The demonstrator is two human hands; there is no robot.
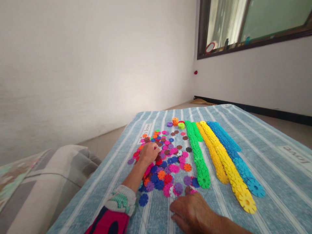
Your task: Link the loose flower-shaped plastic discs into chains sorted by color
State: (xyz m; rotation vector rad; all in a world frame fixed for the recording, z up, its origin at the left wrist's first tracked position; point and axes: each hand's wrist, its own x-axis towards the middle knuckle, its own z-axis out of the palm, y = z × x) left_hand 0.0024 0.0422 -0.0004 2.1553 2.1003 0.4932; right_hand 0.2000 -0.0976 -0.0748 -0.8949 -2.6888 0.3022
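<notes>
Left hand (149,152) outstretched, seemingly pinching; right hand (192,211) flat.

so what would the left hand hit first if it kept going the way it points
Probably the loose pink and brown discs lying just beyond the left hand, though depth is hard to judge.

Open: bare cloth (280,130) right of blue rows (237,159). Blocked: loose discs (168,162) left; green row (198,159), yellow rows (226,159) (closely set) centre.

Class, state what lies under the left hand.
The left hand lies on the loose pile of plastic discs; red, pink and orange ones show around its edges. The discs directly beneath its palm are covered, so their colours cannot be seen.
</notes>
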